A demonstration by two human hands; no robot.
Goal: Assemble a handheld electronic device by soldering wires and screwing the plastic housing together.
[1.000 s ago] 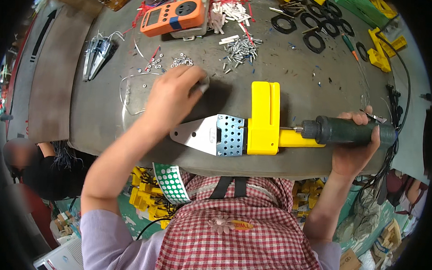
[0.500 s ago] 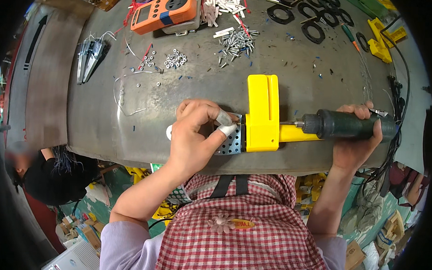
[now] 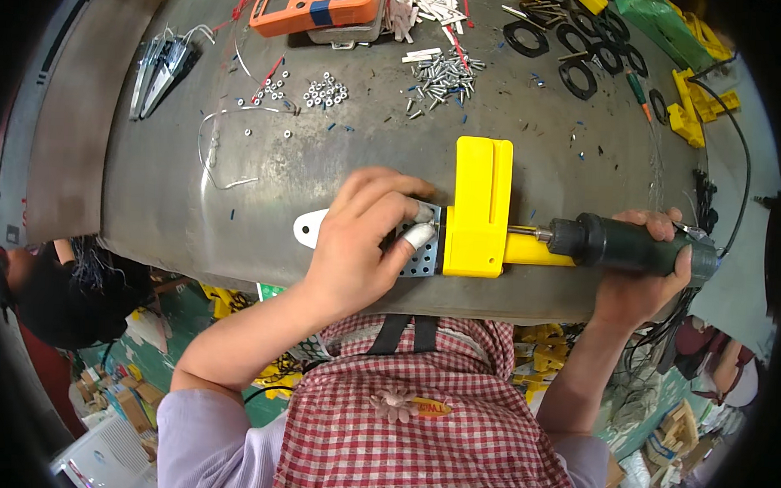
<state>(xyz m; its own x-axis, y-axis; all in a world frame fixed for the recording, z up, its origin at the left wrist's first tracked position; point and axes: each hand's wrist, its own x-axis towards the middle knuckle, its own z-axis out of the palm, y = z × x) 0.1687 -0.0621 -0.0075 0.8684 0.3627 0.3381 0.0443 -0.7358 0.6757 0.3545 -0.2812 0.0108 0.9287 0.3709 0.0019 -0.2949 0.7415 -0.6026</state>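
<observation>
A yellow tool (image 3: 480, 208) with a dark green handle (image 3: 635, 246) lies flat near the front edge of the grey tabletop (image 3: 324, 164), its perforated metal plate (image 3: 420, 258) sticking out to the left and ending in a rounded tab with a hole. The right hand (image 3: 643, 274) has its grip closed around the green handle, holding the tool level. The left hand (image 3: 369, 239) rests on top of the metal plate, fingers curled down onto it just beside the yellow body; two fingertips wear white tape, and they appear to pinch something small at the plate's edge, though what it is cannot be told. Judging from this, the yellow body and the handle are already joined, and the work in hand seems to be fitting or fastening at the plate, with that step not visibly finished. Loose supplies suggest more is left: a pile of screws (image 3: 439, 74), small nuts (image 3: 325, 91), black rings (image 3: 578, 53) and further yellow parts (image 3: 696, 108) lie well apart at the far side, beside an orange meter (image 3: 317, 2) and a bundle of metal clips (image 3: 160, 68).
</observation>
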